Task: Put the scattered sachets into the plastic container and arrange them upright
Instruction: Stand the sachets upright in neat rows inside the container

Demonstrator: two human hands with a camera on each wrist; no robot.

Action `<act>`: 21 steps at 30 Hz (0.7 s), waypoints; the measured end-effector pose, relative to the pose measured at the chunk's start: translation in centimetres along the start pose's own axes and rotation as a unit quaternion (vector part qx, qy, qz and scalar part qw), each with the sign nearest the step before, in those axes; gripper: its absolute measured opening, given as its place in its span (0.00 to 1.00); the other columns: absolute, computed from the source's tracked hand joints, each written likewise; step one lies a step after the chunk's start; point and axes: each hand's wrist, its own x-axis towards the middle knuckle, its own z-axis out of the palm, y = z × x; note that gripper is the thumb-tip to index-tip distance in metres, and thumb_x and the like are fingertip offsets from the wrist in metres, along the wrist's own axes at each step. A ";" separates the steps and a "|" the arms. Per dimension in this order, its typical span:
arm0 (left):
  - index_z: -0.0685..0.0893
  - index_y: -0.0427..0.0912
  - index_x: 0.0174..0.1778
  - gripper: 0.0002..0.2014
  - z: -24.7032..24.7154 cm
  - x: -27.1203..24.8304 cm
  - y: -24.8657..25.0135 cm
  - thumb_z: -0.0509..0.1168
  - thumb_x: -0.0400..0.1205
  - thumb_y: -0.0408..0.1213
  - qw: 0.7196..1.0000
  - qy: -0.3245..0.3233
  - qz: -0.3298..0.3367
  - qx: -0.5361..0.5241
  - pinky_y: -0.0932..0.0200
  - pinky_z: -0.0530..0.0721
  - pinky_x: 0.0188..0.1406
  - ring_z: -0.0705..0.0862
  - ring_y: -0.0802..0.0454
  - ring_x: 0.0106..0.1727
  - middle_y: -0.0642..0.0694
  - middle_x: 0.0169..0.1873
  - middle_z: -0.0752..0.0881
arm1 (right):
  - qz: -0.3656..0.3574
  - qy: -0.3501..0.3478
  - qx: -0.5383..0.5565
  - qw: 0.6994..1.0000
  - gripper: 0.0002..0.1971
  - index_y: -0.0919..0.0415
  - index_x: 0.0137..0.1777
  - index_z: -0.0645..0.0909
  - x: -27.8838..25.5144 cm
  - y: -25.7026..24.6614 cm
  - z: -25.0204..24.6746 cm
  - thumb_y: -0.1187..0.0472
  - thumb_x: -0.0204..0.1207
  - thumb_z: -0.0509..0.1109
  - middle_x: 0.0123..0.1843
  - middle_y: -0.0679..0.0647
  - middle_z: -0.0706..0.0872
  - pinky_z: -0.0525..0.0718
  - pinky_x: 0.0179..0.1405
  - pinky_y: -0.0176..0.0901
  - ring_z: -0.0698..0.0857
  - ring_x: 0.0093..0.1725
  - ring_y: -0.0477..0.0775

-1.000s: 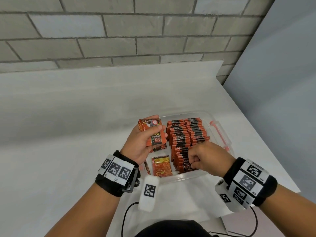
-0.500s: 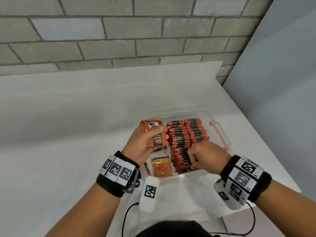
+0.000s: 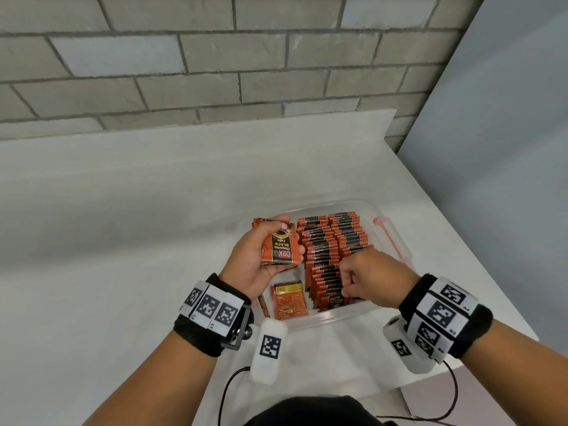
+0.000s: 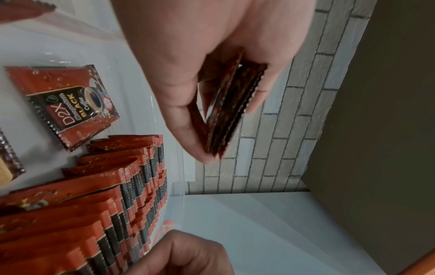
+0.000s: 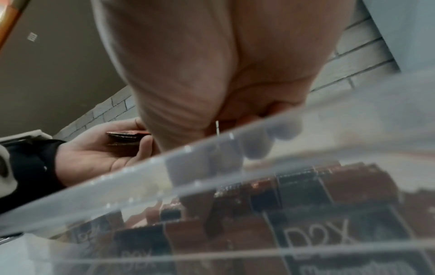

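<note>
Left hand raised, palm up, over the container's far-left corner, thumb and fingers clamped on a small stack of sachets. Stack held nearly flat, print facing up and upside down to the wearer, long axis running front to back.

Right hand knuckles-up over the near edge of the plastic container, fingers curled and pinching into the front row of upright sachets; exactly which packet was nipped, hard to tell. Rows stood on edge along the container's right side. One loose sachet lay flat by the near-left corner, long axis front to back.
</note>
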 end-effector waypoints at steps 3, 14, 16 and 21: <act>0.83 0.38 0.59 0.19 -0.1 0.0 -0.1 0.66 0.73 0.39 1.000 -0.009 0.002 -0.001 0.48 0.88 0.43 0.88 0.42 0.39 0.36 0.42 0.87 | -0.005 -0.001 -0.006 1.000 0.15 0.47 0.30 0.73 0.1 0.0 0.1 0.59 0.74 0.74 0.35 0.41 0.81 0.73 0.33 0.29 0.80 0.37 0.42; 0.84 0.39 0.58 0.19 0.7 -0.5 0.0 0.70 0.71 0.33 0.995 -0.057 0.009 0.078 0.50 0.89 0.46 0.90 0.44 0.48 0.36 0.50 0.89 | -0.025 0.168 0.276 0.946 0.15 0.45 0.62 0.78 -0.5 -2.5 -3.8 0.49 0.75 0.71 0.47 0.44 0.85 0.79 0.46 0.34 0.81 0.42 0.43; 0.83 0.37 0.61 0.20 1.1 -0.7 -0.1 0.70 0.71 0.32 0.995 -0.061 0.006 0.081 0.49 0.89 0.46 0.89 0.43 0.48 0.36 0.51 0.89 | -0.032 0.152 0.305 0.939 0.19 0.46 0.66 0.76 -0.4 -3.3 -3.9 0.52 0.75 0.72 0.48 0.45 0.85 0.80 0.47 0.38 0.82 0.41 0.50; 0.83 0.37 0.60 0.19 1.5 -1.1 -0.3 0.69 0.72 0.31 0.995 -0.069 0.016 0.075 0.51 0.89 0.41 0.90 0.43 0.47 0.37 0.50 0.89 | -0.012 0.141 0.383 0.913 0.20 0.51 0.64 0.75 -0.2 -3.8 -3.4 0.58 0.74 0.75 0.39 0.48 0.87 0.86 0.46 0.45 0.87 0.40 0.52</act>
